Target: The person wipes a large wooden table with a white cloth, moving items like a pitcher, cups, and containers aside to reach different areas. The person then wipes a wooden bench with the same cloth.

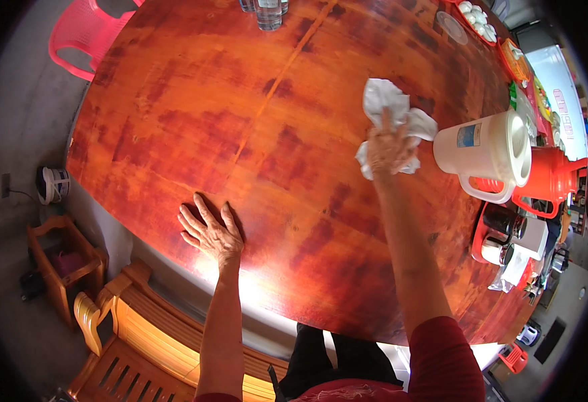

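Pressing a crumpled white cloth (382, 97) onto the glossy reddish-brown table (173, 127) with the right hand (390, 144). Locating the cloth on the right half of the table, immediately left of a white pitcher (467, 151); cannot tell whether touching it. Recording the right-hand grip as loose: laid over the cloth with fingers extended, not clenched round it. Resting the left hand (216, 236) palm down near the front edge, released, with fingers fanned out, well apart from the cloth. Noting beside the pitcher, partly hidden by it, a red jug (550, 171) with a loop handle. Noting nearer the front a red tray (479, 232) with jars (504, 219), and next to these a white box (534, 237). Finding at the far right corner white rounded pieces (476, 20) in a red-rimmed container, with a clear round lid (452, 28) lying just left of it. Finding clear glasses (269, 15) at the far edge. Observing off the table, on the left, a pink chair (83, 33) at the far side and a slatted wooden bench (163, 348) at the near side
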Demonstrator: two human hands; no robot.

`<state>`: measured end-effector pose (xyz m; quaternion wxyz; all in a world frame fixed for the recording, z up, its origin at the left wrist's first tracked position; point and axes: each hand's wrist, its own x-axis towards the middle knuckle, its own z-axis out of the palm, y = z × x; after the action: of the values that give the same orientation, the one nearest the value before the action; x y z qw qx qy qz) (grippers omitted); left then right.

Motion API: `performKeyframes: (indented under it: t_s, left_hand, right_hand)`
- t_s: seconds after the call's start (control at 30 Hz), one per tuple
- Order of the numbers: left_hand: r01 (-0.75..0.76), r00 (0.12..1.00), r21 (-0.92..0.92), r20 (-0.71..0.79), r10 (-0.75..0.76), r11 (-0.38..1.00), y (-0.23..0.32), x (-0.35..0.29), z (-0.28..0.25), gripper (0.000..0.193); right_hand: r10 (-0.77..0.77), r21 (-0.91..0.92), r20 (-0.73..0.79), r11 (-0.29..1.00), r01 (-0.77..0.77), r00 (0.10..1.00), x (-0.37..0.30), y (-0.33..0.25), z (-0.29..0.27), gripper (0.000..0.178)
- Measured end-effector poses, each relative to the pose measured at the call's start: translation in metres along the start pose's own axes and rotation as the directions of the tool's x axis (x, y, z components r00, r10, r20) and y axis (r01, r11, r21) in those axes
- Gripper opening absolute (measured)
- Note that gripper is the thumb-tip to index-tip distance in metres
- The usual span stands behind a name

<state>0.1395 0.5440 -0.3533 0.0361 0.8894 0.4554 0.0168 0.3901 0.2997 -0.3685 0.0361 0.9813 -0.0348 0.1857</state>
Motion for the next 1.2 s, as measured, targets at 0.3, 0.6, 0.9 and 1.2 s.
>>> performKeyframes:
  t_s: [0.3, 0.6, 0.9, 1.2]
  left_hand:
    - [0.0, 0.997, -0.095, -0.08, -0.008, 0.995, -0.013, 0.004, 0.001, 0.056]
    - [0.008, 0.998, -0.095, -0.067, -0.015, 0.995, -0.001, 0.004, -0.001, 0.053]
    - [0.016, 0.999, -0.121, -0.05, -0.022, 0.993, -0.002, 0.002, -0.001, 0.053]
    - [0.009, 0.999, -0.109, -0.044, -0.014, 0.994, 0.001, 0.001, -0.002, 0.051]
  right_hand:
    - [-0.801, 0.629, -0.115, 0.4, 0.667, 0.588, -0.136, -0.08, -0.096, 0.055]
    - [-0.943, 0.705, -0.226, 0.016, 0.709, 0.246, -0.138, -0.008, -0.088, 0.03]
    - [-0.524, 0.456, -0.069, 0.74, 0.494, 0.849, 0.028, -0.158, -0.022, 0.038]
    - [-0.76, 0.527, -0.246, 0.416, 0.741, 0.602, -0.006, -0.232, -0.025, 0.038]
